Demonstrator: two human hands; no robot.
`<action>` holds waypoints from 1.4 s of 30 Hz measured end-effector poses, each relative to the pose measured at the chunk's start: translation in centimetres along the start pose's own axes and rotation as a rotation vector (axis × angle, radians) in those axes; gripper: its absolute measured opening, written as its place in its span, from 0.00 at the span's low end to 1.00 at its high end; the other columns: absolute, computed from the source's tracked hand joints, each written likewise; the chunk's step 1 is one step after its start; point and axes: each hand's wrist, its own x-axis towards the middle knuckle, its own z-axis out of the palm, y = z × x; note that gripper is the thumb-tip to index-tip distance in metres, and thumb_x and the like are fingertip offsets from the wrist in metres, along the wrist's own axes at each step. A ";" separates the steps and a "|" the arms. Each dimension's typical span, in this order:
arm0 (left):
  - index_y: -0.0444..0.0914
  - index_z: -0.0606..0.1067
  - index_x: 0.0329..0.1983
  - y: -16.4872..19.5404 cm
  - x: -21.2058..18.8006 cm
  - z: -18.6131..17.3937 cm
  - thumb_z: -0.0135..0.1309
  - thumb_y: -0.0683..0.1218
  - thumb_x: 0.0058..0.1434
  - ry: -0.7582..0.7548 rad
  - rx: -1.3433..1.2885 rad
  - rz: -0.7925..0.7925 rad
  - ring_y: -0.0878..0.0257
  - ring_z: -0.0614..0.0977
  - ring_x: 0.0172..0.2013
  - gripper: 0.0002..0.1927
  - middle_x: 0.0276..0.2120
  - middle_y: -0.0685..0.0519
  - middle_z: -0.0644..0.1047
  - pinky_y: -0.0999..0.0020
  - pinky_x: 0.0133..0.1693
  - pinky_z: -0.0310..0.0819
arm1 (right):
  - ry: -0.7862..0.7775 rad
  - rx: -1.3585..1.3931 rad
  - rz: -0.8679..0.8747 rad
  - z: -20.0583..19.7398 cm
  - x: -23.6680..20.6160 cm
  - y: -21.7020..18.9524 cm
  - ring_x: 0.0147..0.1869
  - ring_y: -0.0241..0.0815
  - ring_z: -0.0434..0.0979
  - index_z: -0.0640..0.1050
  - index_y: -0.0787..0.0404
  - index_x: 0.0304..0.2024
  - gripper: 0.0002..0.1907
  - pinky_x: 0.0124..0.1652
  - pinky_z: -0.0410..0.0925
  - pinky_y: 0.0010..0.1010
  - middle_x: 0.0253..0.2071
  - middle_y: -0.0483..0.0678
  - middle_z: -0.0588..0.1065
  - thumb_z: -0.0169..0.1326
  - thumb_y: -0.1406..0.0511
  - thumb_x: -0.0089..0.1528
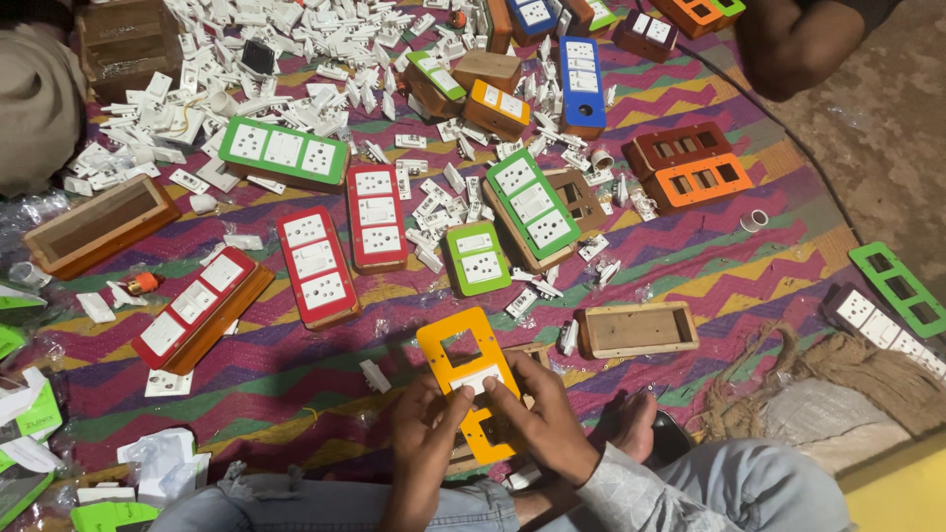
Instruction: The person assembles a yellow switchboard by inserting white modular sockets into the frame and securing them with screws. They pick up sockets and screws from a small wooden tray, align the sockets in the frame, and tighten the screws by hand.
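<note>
- Down at the lap, both hands hold an orange plate [468,379] with three cutouts, tilted so its face meets the camera, probably so the openings are easy to see.
- Left hand [422,448] grips the plate's lower left edge, fingers curled narrow around it, thumb on the front.
- Right hand [537,419] clamps the lower right side, its thumb and forefinger pressing toward a white switch [477,378] sitting in the middle cutout.
- That switch lies just beyond the fingertips [490,386] of the right hand, touching or nearly so; I cannot tell which.
- Top cutout is empty; the bottom one is partly hidden by fingers.
- Ahead on the striped mat [690,266] lie finished red boards [315,266], green boards [532,205], an open wooden box [638,328] and loose white switches [315,30], well apart from the hands.
</note>
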 end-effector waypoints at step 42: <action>0.34 0.75 0.42 -1.4 0.6 -0.1 0.61 0.40 0.61 0.009 -0.008 -0.029 0.69 0.80 0.35 0.08 0.35 0.53 0.81 0.72 0.37 0.75 | -0.028 0.034 0.018 -0.1 -0.1 -0.1 0.37 0.28 0.75 0.76 0.66 0.51 0.14 0.35 0.69 0.23 0.36 0.44 0.78 0.54 0.63 0.67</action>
